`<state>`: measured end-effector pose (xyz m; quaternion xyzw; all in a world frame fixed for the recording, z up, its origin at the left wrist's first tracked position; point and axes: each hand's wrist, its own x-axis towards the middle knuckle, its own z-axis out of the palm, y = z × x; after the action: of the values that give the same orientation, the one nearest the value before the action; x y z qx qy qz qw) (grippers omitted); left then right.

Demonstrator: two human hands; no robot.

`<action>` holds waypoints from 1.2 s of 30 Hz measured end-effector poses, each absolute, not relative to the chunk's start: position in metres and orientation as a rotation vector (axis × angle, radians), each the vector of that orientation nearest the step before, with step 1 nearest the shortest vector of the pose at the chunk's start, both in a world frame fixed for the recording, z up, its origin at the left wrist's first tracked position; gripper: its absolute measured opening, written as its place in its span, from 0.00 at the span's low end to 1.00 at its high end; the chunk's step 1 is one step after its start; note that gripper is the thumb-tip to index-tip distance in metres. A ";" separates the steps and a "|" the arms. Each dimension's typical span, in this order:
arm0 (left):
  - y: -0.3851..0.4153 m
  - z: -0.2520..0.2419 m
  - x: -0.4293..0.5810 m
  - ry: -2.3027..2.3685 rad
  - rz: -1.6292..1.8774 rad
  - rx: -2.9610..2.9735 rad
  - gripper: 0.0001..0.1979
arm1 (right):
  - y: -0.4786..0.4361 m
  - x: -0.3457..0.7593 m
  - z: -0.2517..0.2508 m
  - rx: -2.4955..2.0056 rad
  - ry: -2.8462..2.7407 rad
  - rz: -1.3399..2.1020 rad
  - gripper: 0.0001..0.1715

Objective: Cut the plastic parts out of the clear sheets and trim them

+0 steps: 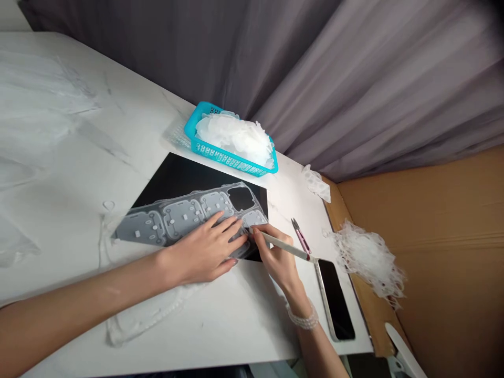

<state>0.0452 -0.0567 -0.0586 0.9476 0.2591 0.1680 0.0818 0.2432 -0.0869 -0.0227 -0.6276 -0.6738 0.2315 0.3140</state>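
A translucent silicone sheet (185,215) with moulded pads lies on a black mat (185,176) in the middle of the white table. My left hand (208,249) rests flat on the sheet's right end, fingers stretched out and pressing it down. My right hand (277,257) pinches a thin white pen-like tool (281,243), whose tip meets the sheet's edge just by my left fingertips. A pearl bracelet (303,317) sits on my right wrist.
A turquoise basket (232,157) heaped with white translucent pieces stands behind the mat. Pink snips (301,239) and a phone (334,299) lie right of my hand. A pile of white trimmings (368,257) sits at the table's right edge, by a cardboard wall (441,236). More trimmings (149,312) lie under my left forearm.
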 end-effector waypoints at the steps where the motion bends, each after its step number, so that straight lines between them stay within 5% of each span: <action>1: -0.057 -0.058 0.045 0.783 0.476 2.878 0.25 | -0.086 0.242 -0.023 -1.649 -1.803 0.580 0.12; 12: -0.057 -0.060 0.046 0.793 0.382 3.001 0.26 | -0.118 0.245 -0.025 -1.585 -2.030 0.240 0.08; 20: -0.058 -0.056 0.046 0.793 0.356 3.003 0.27 | -0.098 0.250 -0.056 -1.429 -2.273 -0.007 0.15; 27: -0.059 -0.064 0.045 0.844 0.420 2.971 0.27 | -0.095 0.247 -0.044 -1.479 -2.409 0.168 0.24; 31: -0.059 -0.069 0.044 0.849 0.484 2.956 0.28 | -0.087 0.250 -0.042 -1.437 -1.995 0.569 0.19; 36: -0.060 -0.070 0.041 0.865 0.452 2.904 0.28 | -0.069 0.321 -0.039 -1.366 -0.750 0.929 0.07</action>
<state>0.0412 -0.0596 -0.0704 0.9472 0.2822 0.1474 0.0388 0.3205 -0.0689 -0.0386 -0.5931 -0.3255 0.4035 0.6160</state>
